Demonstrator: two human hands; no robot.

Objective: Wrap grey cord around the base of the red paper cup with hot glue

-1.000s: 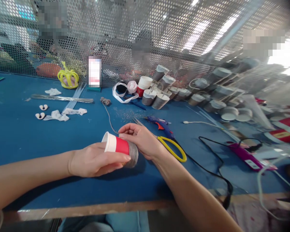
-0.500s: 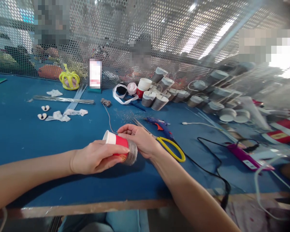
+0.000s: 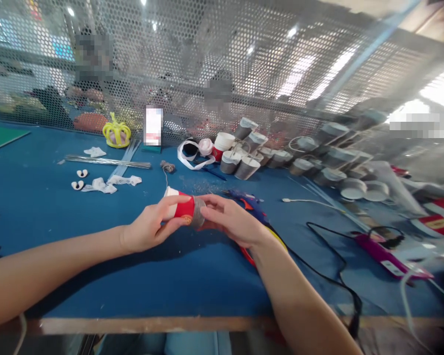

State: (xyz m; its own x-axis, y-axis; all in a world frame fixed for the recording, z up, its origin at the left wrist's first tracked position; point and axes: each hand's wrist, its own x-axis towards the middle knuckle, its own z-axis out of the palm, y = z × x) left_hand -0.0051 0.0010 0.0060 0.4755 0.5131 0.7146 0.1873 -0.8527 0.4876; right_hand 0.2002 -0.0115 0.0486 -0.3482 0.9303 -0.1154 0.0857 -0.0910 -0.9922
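A red and white paper cup [image 3: 185,209] lies sideways above the blue table, its white rim to the left. Grey yarn [image 3: 199,213] is wound around its base end. My left hand [image 3: 145,228] is closed around the cup near the rim, thumb below and fingers over the top. My right hand [image 3: 234,220] grips the yarn-wrapped end, thumb on the near side; its other fingertips are partly hidden behind the cup. A strand runs from behind the cup up to a small yarn bundle [image 3: 167,166]. Scissors with yellow handles [image 3: 279,238] lie partly hidden under my right wrist.
A blue glue gun [image 3: 252,207] lies beyond my right hand. Yarn-wrapped cups [image 3: 247,168] are piled at the back right, near a purple power strip [image 3: 383,254]. Metal wires [image 3: 109,161], a yellow crown-shaped piece [image 3: 117,132] and a phone [image 3: 153,126] are at the back left.
My right hand has moved from the strand behind the cup onto the yarn-wound end. The cup has risen slightly and turned nearer level. The view has shifted a little.
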